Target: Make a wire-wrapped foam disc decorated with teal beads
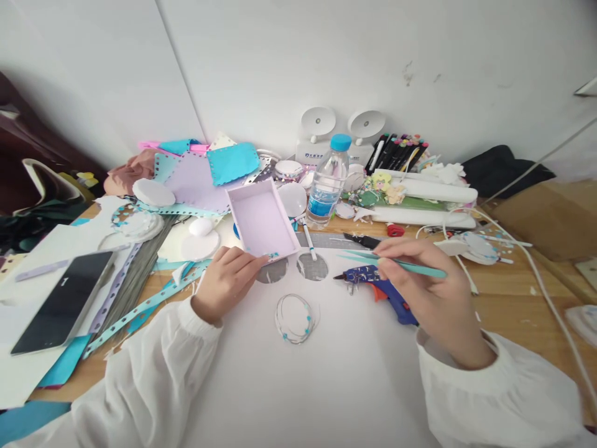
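Observation:
My left hand [231, 280] is closed at the near left corner of a shallow lilac box [263, 218], which is tilted toward me. Small blue bits lie along the box's near edge by my fingertips. My right hand [429, 286] holds teal tweezers [422, 269] between thumb and fingers, their tips pointing left. Between my hands, a thin wire ring with small blue beads [296, 318] lies on the white sheet [298, 386]. A blue glue gun [396, 302] with an orange trigger rests just left of my right hand.
Behind the box stands a water bottle [328, 183] with a blue cap. A phone [63, 302] lies on papers at the left. Markers [398, 152] and white rolls [424, 186] sit at the back right. A white cable [536, 280] crosses the right side.

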`<state>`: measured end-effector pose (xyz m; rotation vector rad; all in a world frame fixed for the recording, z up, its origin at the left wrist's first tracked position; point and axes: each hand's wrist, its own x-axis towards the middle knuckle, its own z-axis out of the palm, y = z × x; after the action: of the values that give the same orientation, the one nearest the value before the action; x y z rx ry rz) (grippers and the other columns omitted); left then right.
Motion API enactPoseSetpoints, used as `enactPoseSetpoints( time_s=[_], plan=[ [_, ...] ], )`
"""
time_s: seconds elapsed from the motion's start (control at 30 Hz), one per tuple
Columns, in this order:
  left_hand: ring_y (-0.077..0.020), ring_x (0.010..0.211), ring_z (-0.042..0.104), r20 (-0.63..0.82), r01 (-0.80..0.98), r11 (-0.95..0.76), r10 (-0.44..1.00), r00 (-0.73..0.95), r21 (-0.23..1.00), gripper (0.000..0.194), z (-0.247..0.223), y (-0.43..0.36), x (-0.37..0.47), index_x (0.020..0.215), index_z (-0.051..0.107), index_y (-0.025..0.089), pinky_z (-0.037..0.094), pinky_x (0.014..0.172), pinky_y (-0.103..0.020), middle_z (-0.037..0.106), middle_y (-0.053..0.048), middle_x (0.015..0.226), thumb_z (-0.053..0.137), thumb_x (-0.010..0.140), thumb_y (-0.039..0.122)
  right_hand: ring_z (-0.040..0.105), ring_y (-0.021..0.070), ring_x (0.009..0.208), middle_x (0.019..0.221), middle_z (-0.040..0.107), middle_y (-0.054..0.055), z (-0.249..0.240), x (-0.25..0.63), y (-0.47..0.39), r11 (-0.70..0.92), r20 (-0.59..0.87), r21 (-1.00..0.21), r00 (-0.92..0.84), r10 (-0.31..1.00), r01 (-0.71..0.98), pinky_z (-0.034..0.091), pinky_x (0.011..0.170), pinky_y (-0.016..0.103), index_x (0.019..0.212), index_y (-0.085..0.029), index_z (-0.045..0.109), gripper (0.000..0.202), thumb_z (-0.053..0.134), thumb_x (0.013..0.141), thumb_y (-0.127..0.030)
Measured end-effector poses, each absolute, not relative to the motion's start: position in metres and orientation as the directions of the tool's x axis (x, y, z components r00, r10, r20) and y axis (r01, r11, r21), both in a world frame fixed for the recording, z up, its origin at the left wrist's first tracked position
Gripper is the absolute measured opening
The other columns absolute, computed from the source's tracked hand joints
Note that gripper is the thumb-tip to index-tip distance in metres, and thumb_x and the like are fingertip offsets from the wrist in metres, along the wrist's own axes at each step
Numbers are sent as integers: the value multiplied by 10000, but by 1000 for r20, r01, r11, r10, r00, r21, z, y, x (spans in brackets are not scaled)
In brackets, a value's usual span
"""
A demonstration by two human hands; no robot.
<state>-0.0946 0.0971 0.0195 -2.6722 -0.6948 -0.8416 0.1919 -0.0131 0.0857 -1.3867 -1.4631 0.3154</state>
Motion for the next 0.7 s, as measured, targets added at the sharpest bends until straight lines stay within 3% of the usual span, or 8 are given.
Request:
enactPoseSetpoints(
  time_s=[0.13,0.37,0.7],
  plan=[
    [-158,641,530,635,460,-862,236,735,-212,234,20,90,-93,1056,587,146,361,592,-319,714,-21,778,574,841,57,624,160,739,799,640,19,72,173,3,315,470,-752,137,872,579,486,597,254,820,-225,598,32,625,828,-242],
    [-131,587,545,609,359,-887,119,785,-290,165,18,80,-88,1007,581,115,357,554,-306,711,-31,761,492,885,49,579,140,683,738,608,9,47,137,31,483,509,-642,-140,850,595,444,624,253,805,-204,563,63,568,858,-170],
    [-147,609,544,610,347,-894,109,785,-285,164,16,79,-87,1003,587,73,371,543,-314,704,-61,781,493,873,36,576,156,736,778,610,31,32,115,43,466,484,-578,-178,857,669,443,684,274,810,-204,531,84,525,893,-194]
  ],
)
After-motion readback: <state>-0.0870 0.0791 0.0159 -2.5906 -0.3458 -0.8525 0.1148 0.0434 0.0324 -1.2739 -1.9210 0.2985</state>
